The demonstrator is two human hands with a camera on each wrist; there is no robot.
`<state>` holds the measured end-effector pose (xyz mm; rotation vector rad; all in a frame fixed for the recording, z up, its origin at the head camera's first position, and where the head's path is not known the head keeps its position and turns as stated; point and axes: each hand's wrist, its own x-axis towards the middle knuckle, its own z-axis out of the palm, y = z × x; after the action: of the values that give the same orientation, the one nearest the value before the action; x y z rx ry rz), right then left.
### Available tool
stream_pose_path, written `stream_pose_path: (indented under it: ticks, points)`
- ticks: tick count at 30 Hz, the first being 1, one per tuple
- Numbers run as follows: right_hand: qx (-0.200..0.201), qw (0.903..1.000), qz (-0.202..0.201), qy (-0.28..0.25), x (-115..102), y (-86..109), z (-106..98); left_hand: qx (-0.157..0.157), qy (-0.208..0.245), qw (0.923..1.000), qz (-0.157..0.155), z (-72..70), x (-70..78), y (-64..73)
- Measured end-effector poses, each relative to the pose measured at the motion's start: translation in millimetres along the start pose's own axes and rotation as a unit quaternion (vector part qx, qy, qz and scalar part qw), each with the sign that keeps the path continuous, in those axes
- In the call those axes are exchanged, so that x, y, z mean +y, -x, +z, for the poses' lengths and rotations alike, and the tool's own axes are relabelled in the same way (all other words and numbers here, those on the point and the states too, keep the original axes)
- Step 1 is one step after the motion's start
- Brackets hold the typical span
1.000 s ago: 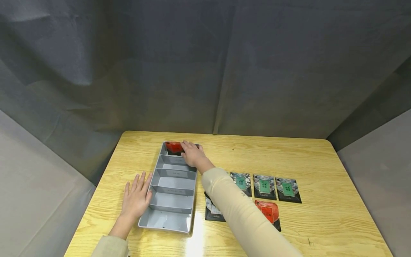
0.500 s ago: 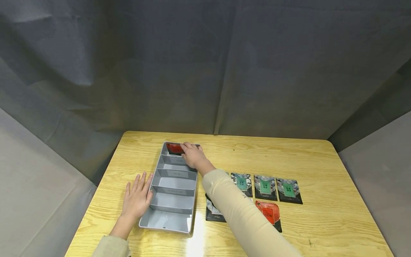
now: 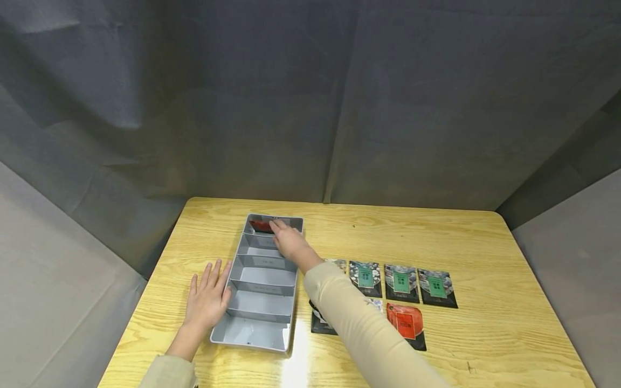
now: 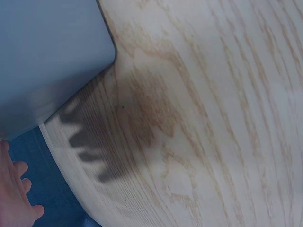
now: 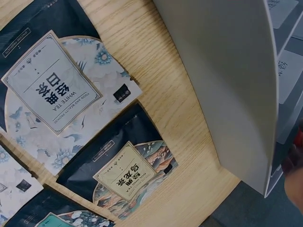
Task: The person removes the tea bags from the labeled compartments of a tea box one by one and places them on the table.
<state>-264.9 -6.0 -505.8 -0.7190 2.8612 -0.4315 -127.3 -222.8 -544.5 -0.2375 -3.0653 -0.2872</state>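
A grey divided tray point(image 3: 266, 276) stands on the left half of the table. My left hand point(image 3: 206, 302) rests spread along its left side, fingers straight; in the left wrist view fingertips point(image 4: 26, 184) show beside the tray's outer wall point(image 4: 52, 52). In the tray's farthest compartment a red and black tea packet point(image 3: 261, 227) stands tilted. My right hand point(image 3: 291, 245) reaches into this compartment and pinches the packet's right end. The right wrist view shows only a bit of that hand point(image 5: 294, 189) at the right edge, against the packet's dark, red-marked side.
Right of the tray lie several tea packets: green-labelled ones point(image 3: 401, 282), a red one point(image 3: 406, 326), a white tea packet point(image 5: 52, 90) and an oolong tea packet point(image 5: 125, 170). My right forearm point(image 3: 361, 320) crosses above some. Labels point(image 3: 268, 262) mark the dividers. A dark curtain point(image 3: 412, 108) hangs behind the table.
The red packet has sunk lower and tilted more in the far compartment. My right hand has shifted slightly left and towards me with it. The left hand has stayed in place.
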Motion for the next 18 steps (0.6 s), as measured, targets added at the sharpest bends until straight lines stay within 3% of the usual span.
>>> stream_pose_path:
  ticks: [11,18]
  points:
    - [0.021,0.9998,-0.006,-0.002,-1.3,0.8,4.8,-0.016,-0.002,0.9999,-0.006,-0.3,1.4,-0.3]
    - [0.093,0.9949,0.004,0.038,-0.5,4.9,4.3,-0.015,-0.007,0.9998,-0.006,0.5,1.2,-0.7]
